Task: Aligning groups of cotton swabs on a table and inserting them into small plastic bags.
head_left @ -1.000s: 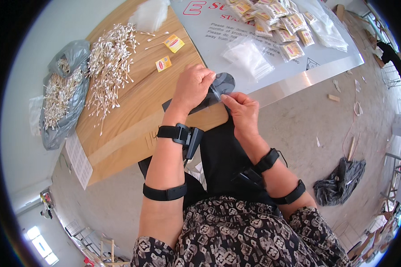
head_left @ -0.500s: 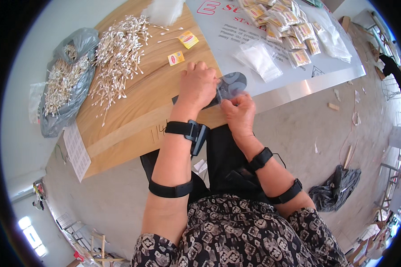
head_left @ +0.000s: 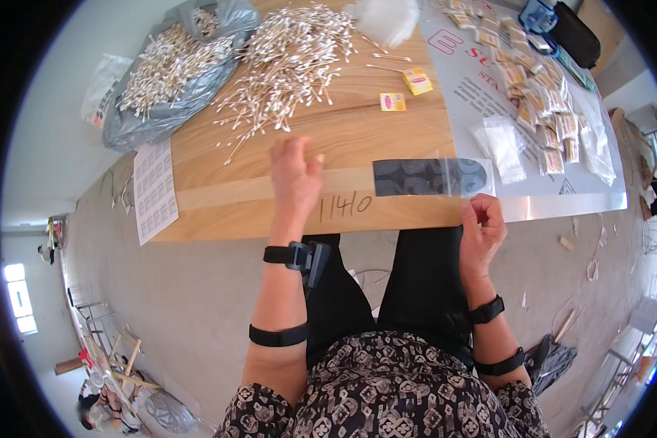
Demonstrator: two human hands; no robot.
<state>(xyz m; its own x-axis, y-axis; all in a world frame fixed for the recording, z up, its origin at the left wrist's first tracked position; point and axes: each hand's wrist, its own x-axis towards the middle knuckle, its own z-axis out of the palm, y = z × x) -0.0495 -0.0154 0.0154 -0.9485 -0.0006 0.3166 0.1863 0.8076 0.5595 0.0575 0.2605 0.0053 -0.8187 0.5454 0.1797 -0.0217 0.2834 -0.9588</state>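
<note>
A seated person's left hand [head_left: 296, 171] rests flat and empty on a wooden table [head_left: 358, 131]. The right hand [head_left: 482, 230], fingers loosely curled on nothing, hovers at the table's edge. A dark filled pouch [head_left: 431, 177] lies between them. Beyond the left hand, 1 pile of cotton swabs [head_left: 288, 62] looks unpacked.

The hands have parted: the left hand [head_left: 296, 171] now lies flat on the desk [head_left: 343, 131]. The dark strip [head_left: 429, 177] they held together lies stretched out, the right hand [head_left: 482, 226] at its end
</note>
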